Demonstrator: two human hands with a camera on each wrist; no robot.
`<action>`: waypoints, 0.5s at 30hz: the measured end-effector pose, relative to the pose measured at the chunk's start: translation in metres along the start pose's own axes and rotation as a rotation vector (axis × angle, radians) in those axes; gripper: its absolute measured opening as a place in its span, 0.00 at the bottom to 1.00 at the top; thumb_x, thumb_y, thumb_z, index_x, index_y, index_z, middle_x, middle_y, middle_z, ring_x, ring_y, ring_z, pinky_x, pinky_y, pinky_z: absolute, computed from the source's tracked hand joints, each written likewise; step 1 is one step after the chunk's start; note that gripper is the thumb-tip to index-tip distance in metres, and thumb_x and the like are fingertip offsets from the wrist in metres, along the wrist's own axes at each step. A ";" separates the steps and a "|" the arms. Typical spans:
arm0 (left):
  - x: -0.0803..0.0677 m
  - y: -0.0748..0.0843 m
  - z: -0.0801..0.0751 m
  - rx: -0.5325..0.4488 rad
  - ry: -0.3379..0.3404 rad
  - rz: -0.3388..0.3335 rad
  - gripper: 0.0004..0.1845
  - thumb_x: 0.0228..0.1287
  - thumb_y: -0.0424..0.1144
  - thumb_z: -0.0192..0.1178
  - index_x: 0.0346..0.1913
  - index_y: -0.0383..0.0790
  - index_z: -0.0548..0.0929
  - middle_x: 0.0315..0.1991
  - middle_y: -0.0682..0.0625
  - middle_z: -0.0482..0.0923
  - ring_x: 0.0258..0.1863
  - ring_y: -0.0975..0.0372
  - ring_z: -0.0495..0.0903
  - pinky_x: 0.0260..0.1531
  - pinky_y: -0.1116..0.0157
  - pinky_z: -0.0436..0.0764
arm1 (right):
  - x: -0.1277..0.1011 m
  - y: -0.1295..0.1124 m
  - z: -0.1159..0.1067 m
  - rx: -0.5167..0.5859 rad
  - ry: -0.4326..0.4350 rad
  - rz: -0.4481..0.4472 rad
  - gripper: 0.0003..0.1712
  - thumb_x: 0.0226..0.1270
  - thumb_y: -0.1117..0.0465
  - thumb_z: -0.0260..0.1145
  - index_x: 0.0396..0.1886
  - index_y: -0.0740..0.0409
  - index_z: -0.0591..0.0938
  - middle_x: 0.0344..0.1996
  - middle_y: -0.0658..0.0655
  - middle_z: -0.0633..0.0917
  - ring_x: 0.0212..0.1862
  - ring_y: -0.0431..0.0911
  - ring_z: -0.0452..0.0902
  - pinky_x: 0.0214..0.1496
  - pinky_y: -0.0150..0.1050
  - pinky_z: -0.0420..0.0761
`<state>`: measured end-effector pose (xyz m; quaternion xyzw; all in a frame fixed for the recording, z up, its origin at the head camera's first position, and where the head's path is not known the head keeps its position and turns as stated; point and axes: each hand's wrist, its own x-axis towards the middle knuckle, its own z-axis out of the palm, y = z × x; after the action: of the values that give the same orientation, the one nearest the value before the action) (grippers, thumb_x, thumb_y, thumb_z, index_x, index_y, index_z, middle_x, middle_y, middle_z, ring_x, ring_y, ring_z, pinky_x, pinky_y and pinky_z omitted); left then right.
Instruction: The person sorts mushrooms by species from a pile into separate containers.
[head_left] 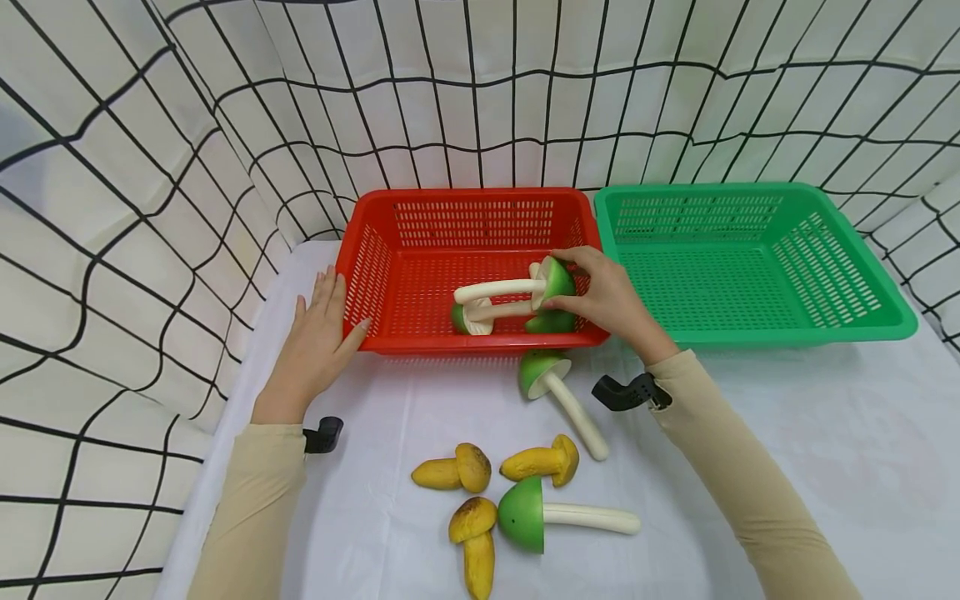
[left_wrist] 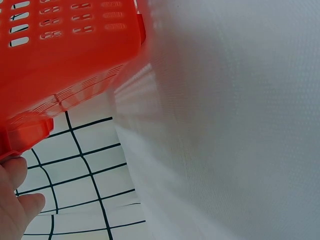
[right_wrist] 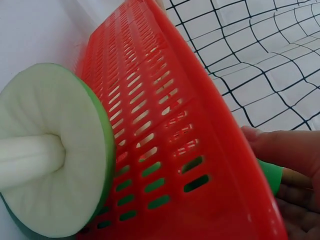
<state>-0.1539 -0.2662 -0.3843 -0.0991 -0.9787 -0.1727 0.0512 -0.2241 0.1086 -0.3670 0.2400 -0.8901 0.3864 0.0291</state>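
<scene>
In the head view my right hand (head_left: pixel 611 296) grips the green cap of a toy mushroom (head_left: pixel 498 289), inside the right end of the red basket (head_left: pixel 390 342). Its white stem points left. Beneath it lie other green-capped mushrooms (head_left: pixel 471 318), partly hidden. My left hand (head_left: pixel 318 342) rests on the basket's left front corner, fingers extended along the rim and thumb at the front edge. The right wrist view shows the right thumb and fingers (right_wrist: pixel 285 145) beyond the red rim, with green between them. Only the left fingertips (left_wrist: pixel 30 202) show in the left wrist view, by the rim.
A green basket (head_left: pixel 750 337) stands right of the red one. On the white cloth before them lie two green-capped mushrooms (head_left: pixel 573 408) (head_left: pixel 521 515) and three yellow mushrooms (head_left: pixel 459 470) (head_left: pixel 542 461) (head_left: pixel 477 546). A white curtain with black grid lines (head_left: pixel 480 108) rises behind and at the left.
</scene>
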 end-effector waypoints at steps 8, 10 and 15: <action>0.000 0.000 0.000 0.003 -0.003 0.001 0.39 0.71 0.49 0.43 0.71 0.25 0.43 0.74 0.34 0.36 0.73 0.46 0.35 0.65 0.40 0.39 | 0.002 0.004 -0.001 -0.007 0.032 0.001 0.35 0.52 0.61 0.75 0.60 0.66 0.74 0.55 0.62 0.76 0.52 0.53 0.75 0.53 0.47 0.75; 0.000 0.000 0.000 0.001 -0.003 0.005 0.39 0.72 0.49 0.42 0.71 0.24 0.43 0.74 0.34 0.36 0.73 0.46 0.35 0.65 0.40 0.39 | 0.002 0.004 -0.001 -0.016 0.040 -0.002 0.34 0.52 0.61 0.75 0.59 0.66 0.74 0.54 0.62 0.77 0.51 0.53 0.74 0.52 0.47 0.75; 0.000 0.000 -0.001 -0.004 0.002 0.014 0.38 0.72 0.49 0.42 0.71 0.24 0.43 0.74 0.34 0.36 0.73 0.45 0.36 0.65 0.40 0.39 | 0.001 0.004 -0.003 -0.036 0.056 -0.005 0.33 0.53 0.62 0.74 0.59 0.67 0.74 0.55 0.64 0.77 0.51 0.54 0.74 0.51 0.49 0.75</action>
<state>-0.1537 -0.2666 -0.3836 -0.1058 -0.9776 -0.1743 0.0530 -0.2277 0.1125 -0.3676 0.2307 -0.8952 0.3767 0.0591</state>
